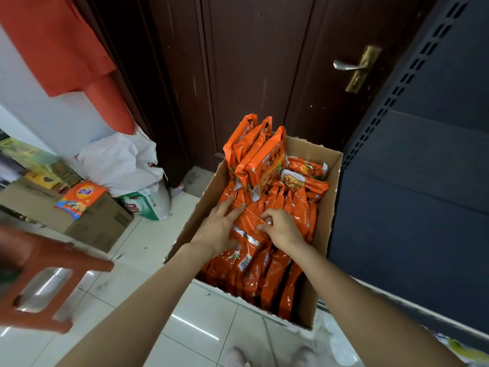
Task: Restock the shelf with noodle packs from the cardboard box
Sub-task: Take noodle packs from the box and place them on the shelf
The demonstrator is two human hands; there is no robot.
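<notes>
With the left hand (219,229) lying flat on the orange noodle packs (264,234) in the cardboard box (328,165), the right hand (281,229), pinching one pack's edge, should lift it straight up.

arms: bare, no sleeves | left hand (219,229), right hand (284,229): no gloves | footwear (238,357): pale pink

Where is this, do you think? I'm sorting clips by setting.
Probably a small shop's stockroom or back corner: an open cardboard box full of orange noodle packs, dark metal shelving beside it, more cartons by a door.
</notes>
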